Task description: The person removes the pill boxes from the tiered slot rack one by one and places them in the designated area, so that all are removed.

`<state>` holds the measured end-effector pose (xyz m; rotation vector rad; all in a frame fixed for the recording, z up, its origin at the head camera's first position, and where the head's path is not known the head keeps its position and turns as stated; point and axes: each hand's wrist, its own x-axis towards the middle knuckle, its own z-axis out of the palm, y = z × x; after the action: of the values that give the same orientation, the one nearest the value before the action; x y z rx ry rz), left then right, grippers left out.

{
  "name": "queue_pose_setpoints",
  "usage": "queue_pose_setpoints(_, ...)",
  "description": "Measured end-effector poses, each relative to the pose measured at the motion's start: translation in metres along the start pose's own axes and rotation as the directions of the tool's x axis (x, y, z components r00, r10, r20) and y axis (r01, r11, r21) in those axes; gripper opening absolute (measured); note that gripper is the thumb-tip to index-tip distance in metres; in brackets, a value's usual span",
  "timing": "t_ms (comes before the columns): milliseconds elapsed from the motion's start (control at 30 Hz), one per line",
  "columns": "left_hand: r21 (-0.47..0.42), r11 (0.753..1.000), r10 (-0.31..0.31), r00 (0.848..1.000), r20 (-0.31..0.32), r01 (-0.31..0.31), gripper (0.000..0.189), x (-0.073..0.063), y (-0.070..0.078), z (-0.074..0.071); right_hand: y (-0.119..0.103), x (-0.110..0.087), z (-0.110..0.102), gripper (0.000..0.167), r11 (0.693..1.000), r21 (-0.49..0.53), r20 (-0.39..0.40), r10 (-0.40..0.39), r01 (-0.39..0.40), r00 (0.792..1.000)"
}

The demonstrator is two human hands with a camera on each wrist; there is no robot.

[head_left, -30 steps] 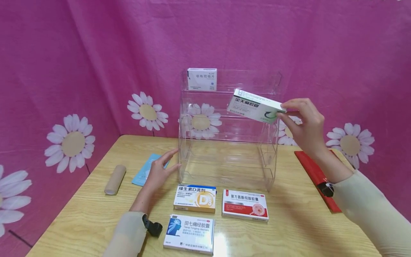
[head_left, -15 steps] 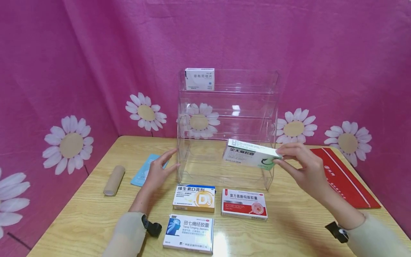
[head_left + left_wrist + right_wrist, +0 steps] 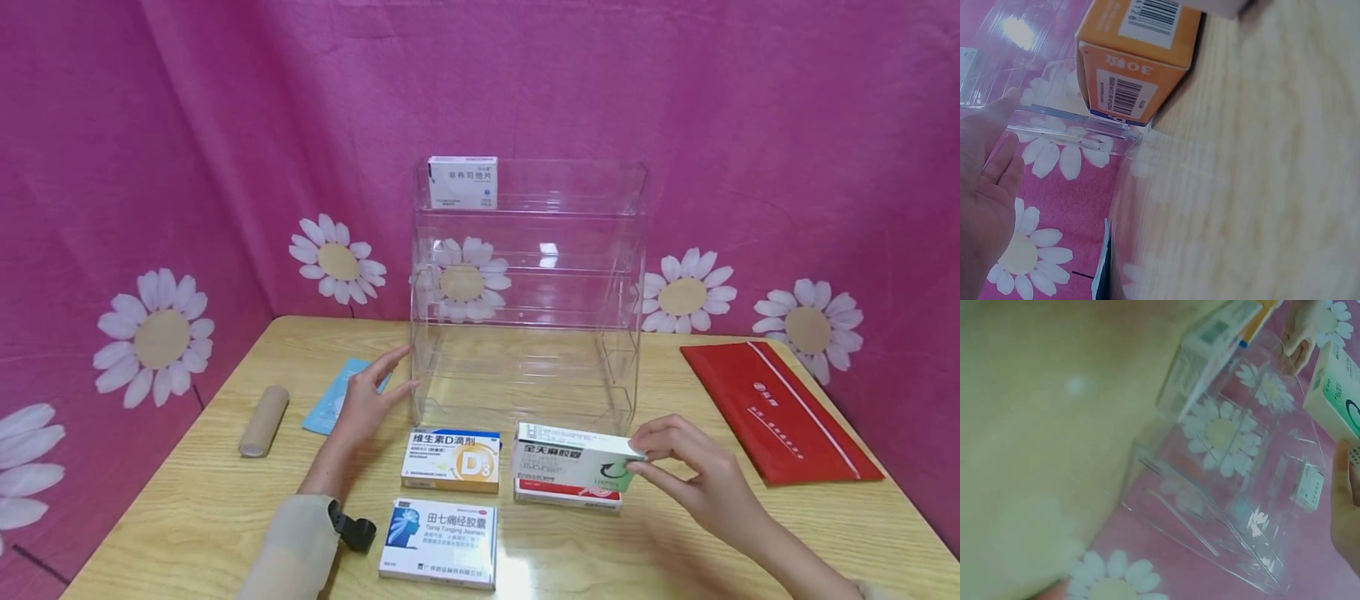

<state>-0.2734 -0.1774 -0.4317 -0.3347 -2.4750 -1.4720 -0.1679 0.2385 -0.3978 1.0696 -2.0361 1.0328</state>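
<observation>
One wood-grain table [image 3: 187, 517] | clear rack [image 3: 528, 271] atop | pink daisy-print cloth [image 3: 285, 100] behind

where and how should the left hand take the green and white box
The free left end, coming from the left, seems best: the right hand pinches the green and white box at its right end. Slim, it suits pinching; the red-and-white box below crowds the underside.

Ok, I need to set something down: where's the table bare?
Bare: between clear rack and red folder, beyond the right hand; also between cardboard tube and left sleeve. Crowded: before the rack, with orange box, blue-white box, red box and held green box.
</observation>
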Motion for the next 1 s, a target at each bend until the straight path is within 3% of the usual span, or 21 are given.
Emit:
queue_pose_setpoints(100,-0.002,1.000,-0.005,1.000,-0.001,0.005,0.055,0.000,0.000,0.000,-0.004,-0.009,0.003,0.030,0.999,0.033,0.042,0.014,-0.015,0.999)
queue_pose_setpoints(233,-0.007,1.000,-0.003,1.000,0.002,0.003,0.055,0.000,0.000,0.000,-0.012,-0.018,0.004,0.047,0.994,0.050,0.131,0.089,-0.096,0.987)
queue_pose_setpoints(333,-0.010,1.000,0.002,1.000,0.004,-0.001,0.055,0.000,0.001,0.000,-0.017,-0.024,0.004,0.046,0.988,0.043,0.193,0.140,-0.151,0.971)
queue_pose_setpoints(500,-0.010,1.000,0.010,1.000,-0.003,-0.010,0.055,0.001,0.001,0.000,-0.021,-0.033,0.006,0.042,0.979,0.090,0.264,0.151,-0.180,0.953)
queue_pose_setpoints(600,-0.004,1.000,0.016,1.000,-0.004,-0.016,0.055,0.001,0.001,0.000,-0.022,-0.038,0.006,0.036,0.964,0.140,0.324,0.170,-0.225,0.931)
queue_pose_setpoints(733,0.001,1.000,0.006,1.000,-0.003,-0.006,0.055,0.000,0.000,0.000,-0.023,-0.043,0.005,0.028,0.934,0.170,0.419,0.221,-0.315,0.881)
queue_pose_setpoints(833,0.003,1.000,0.002,1.000,-0.003,-0.002,0.055,0.000,0.000,0.000,-0.022,-0.045,0.006,0.023,0.921,0.165,0.457,0.246,-0.354,0.855)
queue_pose_setpoints(900,0.003,1.000,0.007,1.000,-0.004,-0.007,0.055,0.001,-0.001,0.000,-0.021,-0.046,0.007,0.021,0.921,0.162,0.470,0.244,-0.354,0.849)
queue_pose_setpoints(1000,0.001,1.000,0.009,1.000,-0.004,-0.009,0.055,0.000,-0.001,0.000,-0.021,-0.045,0.006,0.019,0.904,0.147,0.501,0.281,-0.401,0.818)
